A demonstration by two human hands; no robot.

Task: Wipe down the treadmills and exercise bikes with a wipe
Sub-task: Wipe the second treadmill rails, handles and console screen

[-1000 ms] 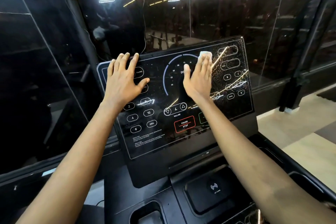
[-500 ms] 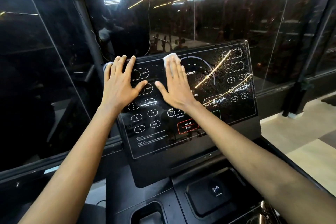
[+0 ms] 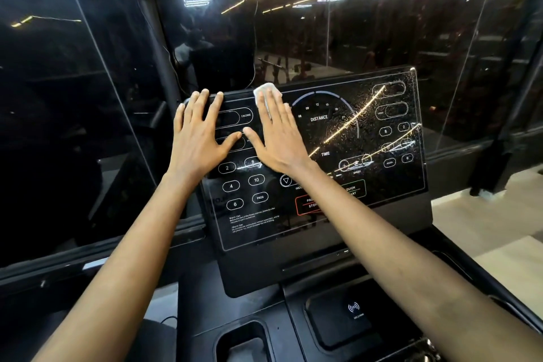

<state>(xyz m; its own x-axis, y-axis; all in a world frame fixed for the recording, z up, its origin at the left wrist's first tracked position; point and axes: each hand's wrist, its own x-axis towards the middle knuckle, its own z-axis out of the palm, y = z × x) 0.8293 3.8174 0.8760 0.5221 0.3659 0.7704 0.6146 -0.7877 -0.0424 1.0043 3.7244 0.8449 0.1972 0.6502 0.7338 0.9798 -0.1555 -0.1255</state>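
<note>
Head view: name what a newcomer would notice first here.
Two hands lie flat side by side on the upper left of the treadmill console: the left hand bare, the right hand pressing a white wipe at its top edge. To their right the glossy surface glitters with droplets and reflected light streaks.

The white wipe (image 3: 266,93) is a small crumpled pad lying flat against the top edge of the treadmill console (image 3: 382,185), left of the DISTANCE dial and right of the CALORIE field. Most of it is hidden under the straight fingers of the right hand (image 3: 279,138), so only its upper end shows. The console is a glossy black panel, tilted back, printed with white numbered buttons, a red stop button and a green quick-start button. Its right part is covered in fine glinting specks.
</note>
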